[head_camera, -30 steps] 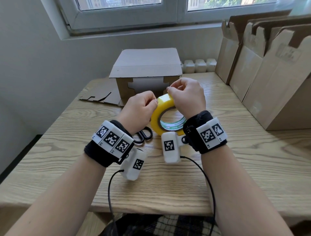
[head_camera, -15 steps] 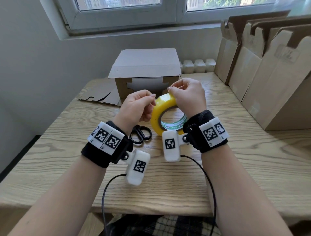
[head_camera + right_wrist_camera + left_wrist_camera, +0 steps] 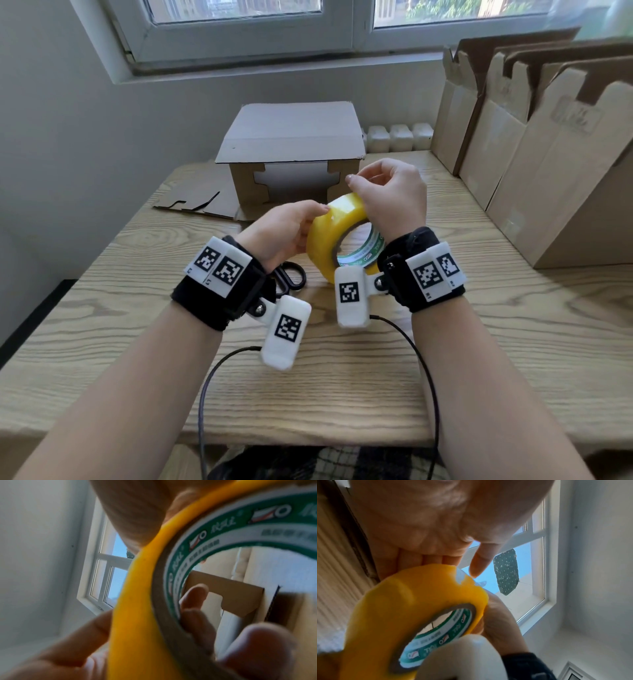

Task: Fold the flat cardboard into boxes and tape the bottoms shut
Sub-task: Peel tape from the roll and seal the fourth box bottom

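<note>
Both hands hold a yellow tape roll [image 3: 327,240] with a green-printed core above the middle of the table. My left hand [image 3: 284,233] grips its left side, thumb tip on top of the outer face. In the left wrist view that thumb [image 3: 479,563] sits beside a ragged clear tape end [image 3: 460,578] on the roll [image 3: 399,608]. My right hand [image 3: 394,202] curls over the top right of the roll. Behind them stands a folded cardboard box [image 3: 291,147], open side facing me. The right wrist view shows the roll [image 3: 137,615] close up, fingers in its core.
Black scissors [image 3: 291,277] lie on the wooden table [image 3: 513,342] under my left wrist. A flat cardboard piece [image 3: 202,202] lies left of the box. Several flat cardboard blanks [image 3: 534,164] lean upright along the right edge. White foam pieces [image 3: 397,137] sit by the wall.
My left hand has shifted from a loose fist beside the roll to a grip with its thumb on the roll's top. The right hand and the roll stay nearly in place.
</note>
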A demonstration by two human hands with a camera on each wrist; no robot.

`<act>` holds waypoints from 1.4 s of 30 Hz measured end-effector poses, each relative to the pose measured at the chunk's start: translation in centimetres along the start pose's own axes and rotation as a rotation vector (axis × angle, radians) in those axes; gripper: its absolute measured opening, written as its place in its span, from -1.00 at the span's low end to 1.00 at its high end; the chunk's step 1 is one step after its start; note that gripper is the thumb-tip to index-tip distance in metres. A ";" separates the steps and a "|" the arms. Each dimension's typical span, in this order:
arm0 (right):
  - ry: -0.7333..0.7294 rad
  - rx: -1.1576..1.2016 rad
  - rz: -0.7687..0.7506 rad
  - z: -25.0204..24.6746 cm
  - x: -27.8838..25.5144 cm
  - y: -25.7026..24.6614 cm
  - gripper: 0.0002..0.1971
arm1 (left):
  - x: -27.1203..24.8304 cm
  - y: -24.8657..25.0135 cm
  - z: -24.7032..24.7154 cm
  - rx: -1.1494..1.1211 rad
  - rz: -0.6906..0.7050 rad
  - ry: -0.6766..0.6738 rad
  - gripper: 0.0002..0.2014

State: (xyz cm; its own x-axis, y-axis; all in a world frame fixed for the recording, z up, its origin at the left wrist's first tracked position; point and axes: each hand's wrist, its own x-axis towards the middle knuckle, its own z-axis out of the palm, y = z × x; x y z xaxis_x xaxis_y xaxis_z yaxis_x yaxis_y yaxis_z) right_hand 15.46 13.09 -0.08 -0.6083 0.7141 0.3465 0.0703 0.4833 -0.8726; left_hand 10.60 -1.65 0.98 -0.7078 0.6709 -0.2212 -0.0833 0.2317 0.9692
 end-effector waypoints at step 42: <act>-0.449 0.397 0.033 2.7 -1.9 -1.4 -0.80 | 1.7 -1.4 -4.7 0.106 0.349 0.132 -0.51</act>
State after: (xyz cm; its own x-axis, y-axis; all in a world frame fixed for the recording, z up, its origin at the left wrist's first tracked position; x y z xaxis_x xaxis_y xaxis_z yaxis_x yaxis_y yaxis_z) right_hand 14.43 9.70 -0.45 -0.8913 0.3999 0.2135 -0.1535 0.1770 -0.9722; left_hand 6.22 -4.17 -0.21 -0.7656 0.6273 0.1425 0.2469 0.0819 0.9656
